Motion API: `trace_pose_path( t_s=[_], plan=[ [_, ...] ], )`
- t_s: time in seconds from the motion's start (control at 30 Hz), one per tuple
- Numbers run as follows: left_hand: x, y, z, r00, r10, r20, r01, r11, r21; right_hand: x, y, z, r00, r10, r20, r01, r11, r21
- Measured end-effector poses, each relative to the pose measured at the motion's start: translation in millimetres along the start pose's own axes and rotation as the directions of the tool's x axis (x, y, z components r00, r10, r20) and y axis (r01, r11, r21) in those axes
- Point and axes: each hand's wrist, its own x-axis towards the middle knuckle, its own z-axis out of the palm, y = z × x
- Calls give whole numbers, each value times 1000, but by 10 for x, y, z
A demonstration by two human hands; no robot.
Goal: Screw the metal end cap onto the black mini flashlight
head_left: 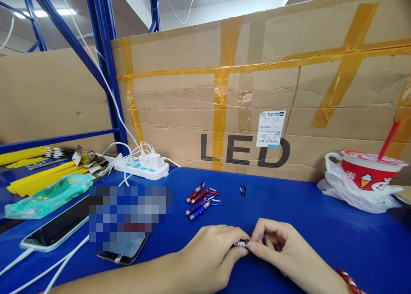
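I see both hands low at centre, over the blue desk (321, 217). The left hand (212, 255) has its grip closed on a small torch (240, 244): thumb and forefinger pinch the short metal barrel, which lies level just above the desk. The right hand (276, 242) meets it from the other side, its fingertips (253, 246) pinched on the torch's right end. That end is hidden by the fingers, so I cannot tell what part they hold. The barrel looks dark with a silver band, possibly ribbed; the view is too small to be sure.

Beyond the hands, near the middle of the desk, lie four more torches (201, 198) in a loose group, two red and two blue, each a slim anodised cylinder with a wire clip on its end. A single black clip (242, 190) lies apart to their right.

Behind stands a cardboard wall (289, 79), creased and strapped with glossy yellow-brown tape. It bears the black letters "LED" and a white shipping label (270, 128) whose print I cannot read.

At left sits a white power strip (143, 167) with chargers and white cables. Nearer me are two phones (61, 227) with dark glass faces, a teal soft-plastic packet (48, 197) and yellow strips (38, 176). At right a red paper cup (369, 169) with an ice-cream print and a red straw rests on a crumpled white bag (346, 189).
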Motion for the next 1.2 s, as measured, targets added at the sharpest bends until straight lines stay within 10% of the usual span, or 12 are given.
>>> trace_pose_path(
  t_s=[1.2],
  plan=[
    [-11, 4, 1, 1000, -7, -4, 7, 1000, 15, 2, 1, -3, 1000, 12, 23, -12, 1000, 12]
  ],
)
